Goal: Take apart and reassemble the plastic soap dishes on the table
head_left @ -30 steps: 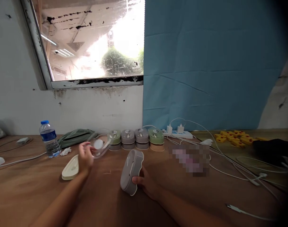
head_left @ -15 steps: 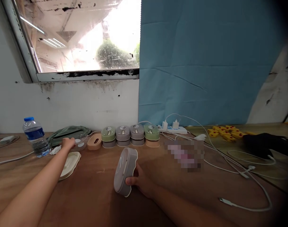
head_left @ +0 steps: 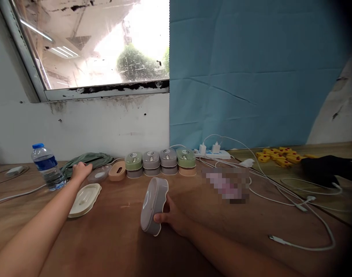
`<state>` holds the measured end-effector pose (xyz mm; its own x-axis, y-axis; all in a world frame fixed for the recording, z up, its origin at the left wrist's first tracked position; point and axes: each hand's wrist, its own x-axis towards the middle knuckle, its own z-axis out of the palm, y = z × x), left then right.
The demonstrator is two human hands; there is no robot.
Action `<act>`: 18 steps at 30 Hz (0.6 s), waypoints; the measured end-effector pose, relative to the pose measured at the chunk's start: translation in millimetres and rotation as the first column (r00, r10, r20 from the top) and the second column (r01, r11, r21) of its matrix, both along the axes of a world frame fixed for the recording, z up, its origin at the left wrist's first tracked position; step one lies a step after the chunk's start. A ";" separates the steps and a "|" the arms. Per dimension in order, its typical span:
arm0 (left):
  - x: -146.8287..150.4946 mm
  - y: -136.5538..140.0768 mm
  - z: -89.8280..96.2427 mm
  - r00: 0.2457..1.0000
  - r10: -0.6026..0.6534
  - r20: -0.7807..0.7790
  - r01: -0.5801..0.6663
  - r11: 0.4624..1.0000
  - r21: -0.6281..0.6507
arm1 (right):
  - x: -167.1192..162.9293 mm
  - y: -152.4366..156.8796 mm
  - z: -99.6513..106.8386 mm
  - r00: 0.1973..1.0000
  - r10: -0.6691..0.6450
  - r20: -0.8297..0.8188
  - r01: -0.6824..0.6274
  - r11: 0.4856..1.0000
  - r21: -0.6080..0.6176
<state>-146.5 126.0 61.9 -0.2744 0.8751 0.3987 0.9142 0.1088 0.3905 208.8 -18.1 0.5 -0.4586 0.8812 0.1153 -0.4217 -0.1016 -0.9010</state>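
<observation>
My right hand (head_left: 174, 217) grips a grey oval plastic box (head_left: 157, 207) by its wavy rim, thumb on the near side. The box is tilted on its side, its domed lid facing left. My left hand (head_left: 82, 171) reaches far left with fingers curled beside a round clear plastic piece (head_left: 97, 176) that has a white spot on it. Whatever those fingers hold, if anything, is hidden. Behind them lies a green cloth pouch (head_left: 92, 158). A cream oval tray-like piece (head_left: 85, 200) rests on the table just right of my left forearm.
Several lidded two-tier boxes (head_left: 151, 163) stand in a row by the wall, with a peach oval piece (head_left: 117, 172) at their left. A water bottle (head_left: 47, 167) stands at left. White cables (head_left: 282, 192), a power strip (head_left: 219, 154) and yellow pieces (head_left: 279, 157) lie at right.
My left hand has shifted slightly back from the round clear piece, which now shows one white spot instead of two. My right hand still holds the grey box, nearly unmoved.
</observation>
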 end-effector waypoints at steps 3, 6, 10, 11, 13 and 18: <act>13.6 -5.4 5.3 0.997 0.054 -0.062 -0.052 0.998 0.036 | -0.2 0.8 -0.9 1.000 -0.007 -0.001 0.007 1.000 0.004; 23.2 -9.1 3.2 0.987 -0.032 -0.156 0.031 0.999 -0.008 | -1.1 1.8 -1.9 1.000 0.003 -0.024 -0.003 1.000 0.011; 17.4 -12.4 -12.6 0.958 -0.159 -0.238 0.107 0.970 -0.219 | -1.9 3.0 -3.6 0.999 0.011 -0.038 -0.010 1.000 0.016; 14.0 -13.1 -17.6 0.951 -0.182 -0.251 0.113 0.957 -0.267 | -1.7 3.3 -4.3 0.999 0.010 -0.033 -0.009 1.000 0.020; 7.8 -14.2 -26.7 0.935 -0.218 -0.280 0.119 0.936 -0.330 | -1.0 4.1 -6.1 1.000 0.003 -0.023 -0.002 0.999 0.033; 0.9 -12.9 -35.9 0.900 -0.253 -0.355 0.114 0.923 -0.368 | 0.6 5.9 -10.7 1.000 -0.010 -0.017 0.011 0.999 0.041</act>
